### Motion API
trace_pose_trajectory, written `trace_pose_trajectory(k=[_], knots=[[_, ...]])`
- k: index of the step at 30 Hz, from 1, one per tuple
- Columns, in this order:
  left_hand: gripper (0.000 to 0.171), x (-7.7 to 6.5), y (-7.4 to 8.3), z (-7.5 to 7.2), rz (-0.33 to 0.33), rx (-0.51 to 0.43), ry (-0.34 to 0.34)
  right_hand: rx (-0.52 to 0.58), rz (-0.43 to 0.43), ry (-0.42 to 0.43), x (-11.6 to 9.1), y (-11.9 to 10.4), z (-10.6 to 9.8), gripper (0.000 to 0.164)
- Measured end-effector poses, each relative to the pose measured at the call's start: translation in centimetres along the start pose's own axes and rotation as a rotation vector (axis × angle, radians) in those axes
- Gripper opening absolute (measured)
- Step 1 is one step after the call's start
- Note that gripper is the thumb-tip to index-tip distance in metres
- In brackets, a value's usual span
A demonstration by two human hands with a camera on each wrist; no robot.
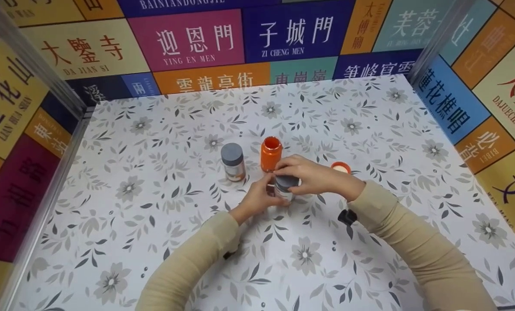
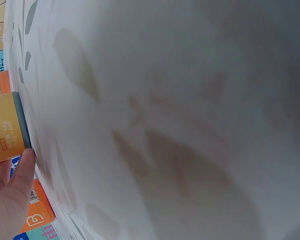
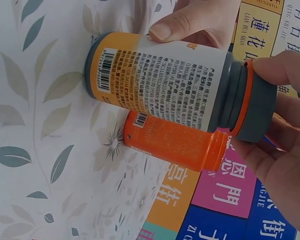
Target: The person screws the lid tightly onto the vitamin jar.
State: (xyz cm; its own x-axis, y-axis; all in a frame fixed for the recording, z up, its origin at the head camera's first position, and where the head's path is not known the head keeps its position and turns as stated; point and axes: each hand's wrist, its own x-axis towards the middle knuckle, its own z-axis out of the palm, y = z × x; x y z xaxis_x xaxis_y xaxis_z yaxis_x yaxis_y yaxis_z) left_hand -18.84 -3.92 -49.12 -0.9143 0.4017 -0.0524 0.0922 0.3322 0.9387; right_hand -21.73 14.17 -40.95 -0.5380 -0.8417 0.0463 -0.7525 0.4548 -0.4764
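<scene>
Near the table's middle, my left hand [image 1: 257, 196] grips the body of a bottle with a white and yellow label [image 3: 155, 80], thumb on one side and fingers on the other. My right hand [image 1: 317, 176] holds its dark grey cap [image 3: 257, 107] from above. In the right wrist view, an orange ring [image 3: 245, 95] shows at the cap's lower edge, above the dark grey neck. Just behind stands an orange bottle [image 1: 271, 156] with its mouth uncovered. The left wrist view shows left-hand fingers [image 2: 22, 175] against the label near the bottle's base.
A second grey-capped bottle [image 1: 232, 162] stands upright to the left. Right of the hands lies an orange lid [image 1: 340, 167], partly behind the right wrist. The table [image 1: 132, 242] has a floral cover, with printed panels [image 1: 188, 39] at its back and sides.
</scene>
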Motion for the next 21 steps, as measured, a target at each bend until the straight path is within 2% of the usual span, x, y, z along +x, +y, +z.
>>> trace_pose_trajectory(k=[1, 3, 8, 13, 21], knots=[[0.065, 0.0, 0.0, 0.0, 0.003, 0.007, 0.002, 0.001, 0.001, 0.001, 0.0, 0.0, 0.0, 0.041], [0.066, 0.5, -1.1, 0.2, 0.009, 0.018, 0.006, 0.011, 0.003, 0.003, 0.0, 0.1, 0.0, 0.041], [0.064, 0.4, -1.2, 0.2, 0.029, 0.014, 0.009, 0.039, 0.047, 0.019, -0.1, 0.0, 0.1, 0.044], [0.067, 0.5, -1.0, 0.2, -0.007, 0.011, 0.005, 0.006, 0.041, 0.034, 0.0, -0.2, 0.1, 0.044], [0.065, 0.7, -1.2, 0.3, 0.017, 0.027, 0.002, -0.021, 0.079, 0.056, 0.2, -0.4, 0.4, 0.043]])
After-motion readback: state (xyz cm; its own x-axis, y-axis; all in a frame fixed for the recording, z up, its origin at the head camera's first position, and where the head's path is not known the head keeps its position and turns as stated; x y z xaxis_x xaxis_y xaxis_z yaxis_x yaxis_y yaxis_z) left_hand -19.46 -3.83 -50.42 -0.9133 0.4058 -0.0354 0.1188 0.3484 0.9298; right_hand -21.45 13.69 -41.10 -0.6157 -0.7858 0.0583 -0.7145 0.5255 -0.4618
